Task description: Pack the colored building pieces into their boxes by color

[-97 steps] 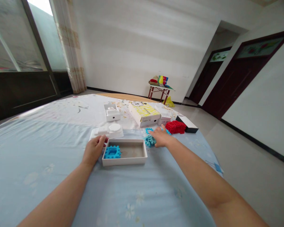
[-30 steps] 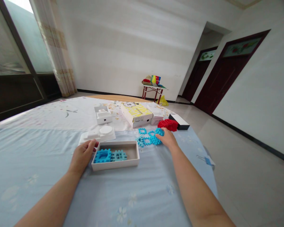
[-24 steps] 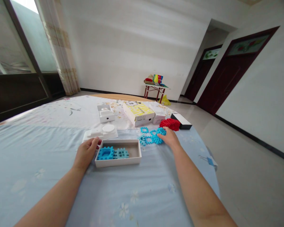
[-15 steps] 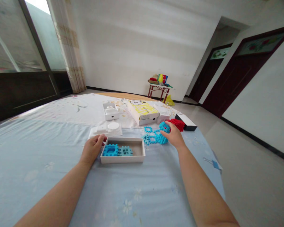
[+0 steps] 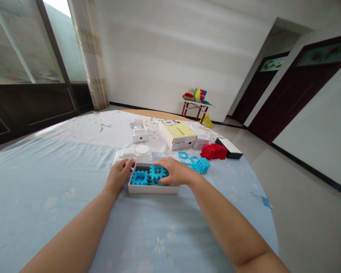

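Observation:
A shallow white box (image 5: pixel 156 189) stands on the table in front of me, with a blue toothed building piece (image 5: pixel 139 178) lying in its left part. My left hand (image 5: pixel 118 176) is closed at the box's left end, its fingers on that edge. Over the middle of the box, my right hand (image 5: pixel 174 171) grips a blue window-patterned building piece (image 5: pixel 158 172) between thumb and fingers. Another blue-green piece lies under it, mostly hidden. Right of the box are a pile of blue pieces (image 5: pixel 201 165) and a heap of red pieces (image 5: pixel 214 151).
Behind the box lie a white molded tray (image 5: pixel 135 152) and a small white box (image 5: pixel 139 132). A yellow-and-white cartoon box (image 5: pixel 177 134) stands further back, and a black-and-white box (image 5: pixel 229 148) lies beside the red heap. A pale blue cloth (image 5: pixel 130 235) covers the table.
My right hand has moved left from the blue pile to above the white box, carrying a blue building piece. My left hand stays at the box's left end. The view has shifted slightly.

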`<state>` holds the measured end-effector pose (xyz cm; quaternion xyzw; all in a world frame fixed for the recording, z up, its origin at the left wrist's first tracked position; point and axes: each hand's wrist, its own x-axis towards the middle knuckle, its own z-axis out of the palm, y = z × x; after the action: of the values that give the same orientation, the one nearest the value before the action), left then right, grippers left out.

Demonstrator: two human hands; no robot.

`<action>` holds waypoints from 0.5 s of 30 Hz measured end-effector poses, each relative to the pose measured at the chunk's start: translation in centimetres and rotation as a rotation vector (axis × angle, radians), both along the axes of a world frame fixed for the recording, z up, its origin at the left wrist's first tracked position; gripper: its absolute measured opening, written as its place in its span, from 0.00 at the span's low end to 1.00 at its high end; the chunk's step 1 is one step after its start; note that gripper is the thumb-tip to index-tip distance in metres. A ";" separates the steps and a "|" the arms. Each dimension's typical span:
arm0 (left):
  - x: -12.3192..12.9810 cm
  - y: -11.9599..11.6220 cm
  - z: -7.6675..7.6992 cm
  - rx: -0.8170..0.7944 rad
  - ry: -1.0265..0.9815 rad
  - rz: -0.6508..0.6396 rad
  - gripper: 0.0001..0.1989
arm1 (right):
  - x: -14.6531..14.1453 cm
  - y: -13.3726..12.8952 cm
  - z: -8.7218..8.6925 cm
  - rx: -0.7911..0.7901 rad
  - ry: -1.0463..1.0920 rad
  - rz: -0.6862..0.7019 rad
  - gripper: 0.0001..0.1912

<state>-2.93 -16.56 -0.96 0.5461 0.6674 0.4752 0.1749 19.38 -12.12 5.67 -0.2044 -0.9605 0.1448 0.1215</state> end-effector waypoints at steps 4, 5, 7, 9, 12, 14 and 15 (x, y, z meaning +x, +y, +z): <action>0.0 0.0 -0.1 0.012 0.016 -0.039 0.20 | -0.6 0.3 -0.3 0.046 -0.132 0.008 0.31; 0.0 0.0 -0.1 0.019 0.020 -0.044 0.20 | -0.6 0.3 -0.4 0.052 -0.158 0.000 0.30; 0.0 0.0 -0.2 0.029 0.025 -0.052 0.20 | -0.5 0.4 -0.3 0.062 -0.194 -0.012 0.30; 0.0 0.0 -0.3 0.034 0.025 -0.055 0.20 | -0.5 0.4 -0.3 0.070 -0.223 -0.009 0.30; 0.0 0.0 -0.4 0.024 0.032 -0.050 0.20 | -0.6 0.7 -0.3 0.072 -0.249 0.003 0.30; -0.1 0.0 -0.4 0.011 0.028 -0.053 0.20 | -0.4 0.9 -0.2 0.062 -0.233 0.018 0.31; -0.1 0.0 -0.4 0.003 0.021 -0.065 0.20 | -0.3 1.0 -0.1 0.058 -0.213 0.026 0.31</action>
<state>-3.08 -16.53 -1.37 0.5729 0.6504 0.4644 0.1822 19.11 -11.07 5.59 -0.2025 -0.9743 0.0958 0.0226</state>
